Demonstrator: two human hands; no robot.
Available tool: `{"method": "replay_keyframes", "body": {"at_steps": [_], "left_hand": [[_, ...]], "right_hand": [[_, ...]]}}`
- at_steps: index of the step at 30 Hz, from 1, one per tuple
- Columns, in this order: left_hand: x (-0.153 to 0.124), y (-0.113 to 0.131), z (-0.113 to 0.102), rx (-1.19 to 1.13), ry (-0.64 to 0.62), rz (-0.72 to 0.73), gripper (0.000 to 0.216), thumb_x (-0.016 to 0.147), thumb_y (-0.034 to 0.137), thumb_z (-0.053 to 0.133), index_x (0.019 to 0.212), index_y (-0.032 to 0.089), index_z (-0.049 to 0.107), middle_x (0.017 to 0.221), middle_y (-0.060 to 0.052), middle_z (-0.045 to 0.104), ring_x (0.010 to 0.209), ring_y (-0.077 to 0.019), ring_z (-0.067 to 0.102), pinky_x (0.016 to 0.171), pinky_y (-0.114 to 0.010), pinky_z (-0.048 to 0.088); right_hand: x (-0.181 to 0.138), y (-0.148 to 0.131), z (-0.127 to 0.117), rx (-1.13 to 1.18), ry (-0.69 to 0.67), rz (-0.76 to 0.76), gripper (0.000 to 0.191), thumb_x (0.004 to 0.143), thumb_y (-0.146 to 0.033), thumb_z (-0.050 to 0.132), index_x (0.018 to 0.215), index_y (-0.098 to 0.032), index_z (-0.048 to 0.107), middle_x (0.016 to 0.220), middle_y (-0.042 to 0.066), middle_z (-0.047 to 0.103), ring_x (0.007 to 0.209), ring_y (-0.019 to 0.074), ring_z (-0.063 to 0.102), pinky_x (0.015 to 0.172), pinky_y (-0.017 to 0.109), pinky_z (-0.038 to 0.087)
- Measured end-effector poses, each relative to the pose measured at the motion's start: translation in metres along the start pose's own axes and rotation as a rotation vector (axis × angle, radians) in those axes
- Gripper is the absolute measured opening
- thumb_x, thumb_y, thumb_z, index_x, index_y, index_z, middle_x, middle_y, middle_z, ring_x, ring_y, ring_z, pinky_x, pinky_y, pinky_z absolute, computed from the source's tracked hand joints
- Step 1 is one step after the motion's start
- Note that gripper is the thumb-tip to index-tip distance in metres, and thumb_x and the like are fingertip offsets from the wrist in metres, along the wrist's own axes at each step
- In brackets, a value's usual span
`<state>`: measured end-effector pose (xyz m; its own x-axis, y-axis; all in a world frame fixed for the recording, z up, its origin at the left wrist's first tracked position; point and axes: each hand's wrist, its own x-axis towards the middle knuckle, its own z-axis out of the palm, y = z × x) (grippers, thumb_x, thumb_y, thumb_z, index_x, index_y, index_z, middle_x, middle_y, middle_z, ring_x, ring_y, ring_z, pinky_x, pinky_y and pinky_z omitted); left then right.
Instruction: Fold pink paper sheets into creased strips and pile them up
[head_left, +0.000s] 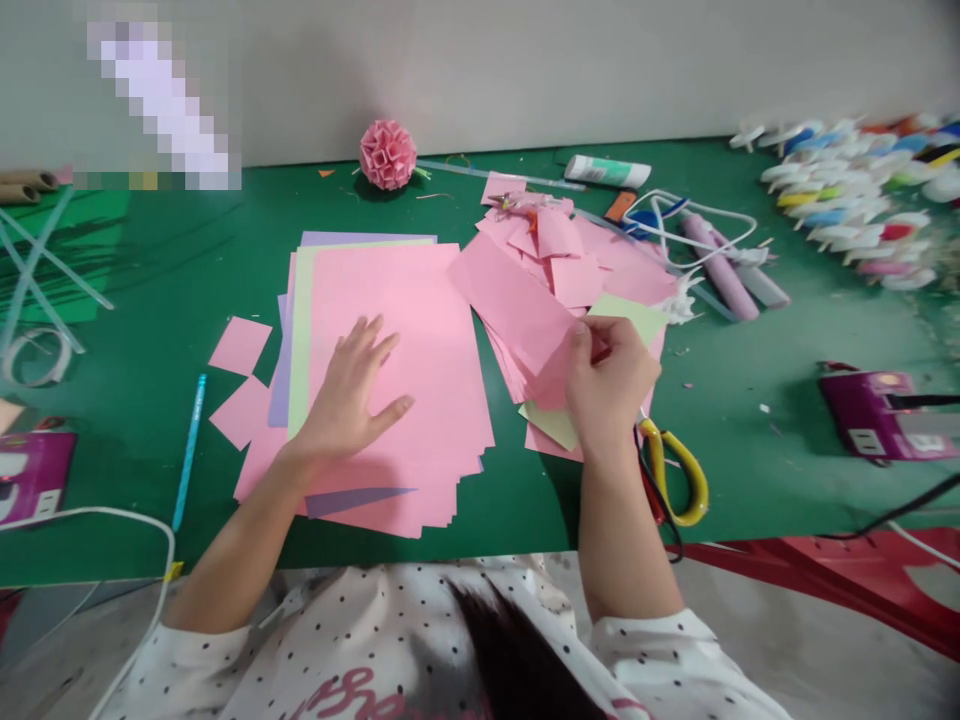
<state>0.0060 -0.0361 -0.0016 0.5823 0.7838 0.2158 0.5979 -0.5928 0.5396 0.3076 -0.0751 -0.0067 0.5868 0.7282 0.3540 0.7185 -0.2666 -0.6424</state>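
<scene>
Our left hand [356, 385], fingers spread, is over the paper stack [427, 310]; our right hand [611, 375] pinches a pink strip [517, 300], thumb against fingers, over loose pieces [577, 280] beside the stack.

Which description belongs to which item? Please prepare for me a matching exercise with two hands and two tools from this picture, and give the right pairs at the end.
Column 1
1. Left hand
2. Right hand
3. Scissors
4. Pencil

Column 2
A. Yellow at the handles
B. Holding one end of a pink paper strip
C. Light blue, lying to the left of the papers
D. Spread open over the large pink sheets

Right pairs: 1-D, 2-B, 3-A, 4-C
</scene>
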Motion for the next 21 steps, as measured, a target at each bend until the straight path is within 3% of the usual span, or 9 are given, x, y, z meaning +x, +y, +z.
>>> {"method": "replay_keyframes", "body": {"at_steps": [4,7,12,17,21], "left_hand": [[-0.001,-0.001,0.002,0.155,-0.156,0.131,0.074,0.094,0.051,0.063,0.158,0.026,0.033,0.168,-0.014,0.034,0.158,-0.0334,0.024,0.128,-0.063,0.017],[-0.002,-0.004,0.005,0.205,-0.250,0.159,0.085,0.089,0.061,0.066,0.159,0.026,0.031,0.170,-0.013,0.029,0.159,-0.0333,0.023,0.128,-0.062,0.013],[-0.003,-0.005,0.006,0.249,-0.289,0.136,0.093,0.087,0.070,0.062,0.161,0.025,0.028,0.171,-0.015,0.026,0.159,-0.0332,0.021,0.129,-0.060,0.009],[-0.003,-0.004,0.006,0.237,-0.283,0.108,0.092,0.091,0.071,0.056,0.163,0.023,0.023,0.169,-0.015,0.029,0.159,-0.0325,0.022,0.129,-0.060,0.009],[-0.004,-0.004,0.006,0.217,-0.270,0.103,0.091,0.092,0.070,0.056,0.163,0.027,0.021,0.170,-0.013,0.029,0.159,-0.0308,0.022,0.129,-0.057,0.009]], "right_hand": [[0.001,0.011,0.003,-0.107,-0.048,0.021,0.021,0.088,-0.034,0.050,0.093,-0.020,0.066,0.076,0.009,0.068,0.067,0.0244,0.059,0.070,0.039,0.046],[0.000,0.014,0.004,-0.161,-0.067,0.009,0.023,0.086,-0.028,0.049,0.100,-0.020,0.065,0.070,0.006,0.064,0.064,0.0243,0.055,0.068,0.038,0.043],[-0.001,0.016,0.005,-0.228,-0.085,-0.011,0.027,0.084,-0.021,0.045,0.102,-0.018,0.065,0.068,0.007,0.059,0.065,0.0260,0.052,0.072,0.042,0.043],[-0.005,0.016,0.009,-0.253,-0.060,-0.074,0.029,0.088,-0.023,0.046,0.107,-0.014,0.066,0.100,0.019,0.063,0.097,0.0344,0.057,0.090,0.056,0.043],[-0.009,0.008,0.011,-0.252,-0.105,-0.017,0.031,0.094,-0.035,0.049,0.110,-0.016,0.067,0.114,0.023,0.059,0.116,0.0420,0.050,0.096,0.067,0.038]]}}
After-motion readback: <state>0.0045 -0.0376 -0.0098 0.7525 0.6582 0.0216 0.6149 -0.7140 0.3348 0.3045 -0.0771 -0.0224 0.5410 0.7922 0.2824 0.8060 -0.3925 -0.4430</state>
